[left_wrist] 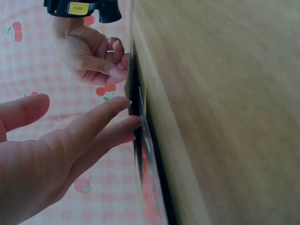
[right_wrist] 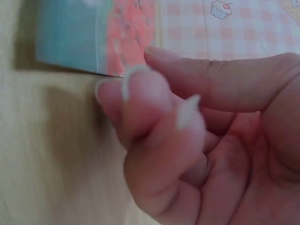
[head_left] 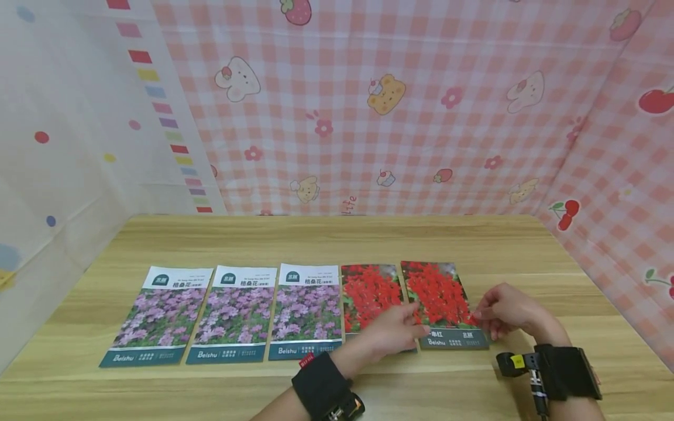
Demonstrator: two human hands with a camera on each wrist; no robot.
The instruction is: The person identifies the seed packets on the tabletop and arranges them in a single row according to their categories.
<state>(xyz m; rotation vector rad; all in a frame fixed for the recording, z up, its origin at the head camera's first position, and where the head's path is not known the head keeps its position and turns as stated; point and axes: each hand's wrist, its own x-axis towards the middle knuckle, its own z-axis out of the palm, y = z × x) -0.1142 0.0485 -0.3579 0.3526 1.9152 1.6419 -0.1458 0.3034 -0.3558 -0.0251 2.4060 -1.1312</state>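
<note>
Five seed packets lie in a row on the surface (head_left: 337,240); three purple packets (head_left: 236,313) sit squared, well to the left of the left hand (head_left: 392,333); its straight fingers press the last red packet (head_left: 442,301), the right hand (head_left: 505,313) pinching that packet's right edge; seemingly only its alignment remains.

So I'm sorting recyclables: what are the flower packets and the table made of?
The rightmost red-flower packet, touched by both hands, looks like glossy printed paper or thin plastic film; it lies flat with a slight sheen, so I can't tell which. The table looks like light wood or wood-grain laminate, matte, with visible grain lines.
</note>
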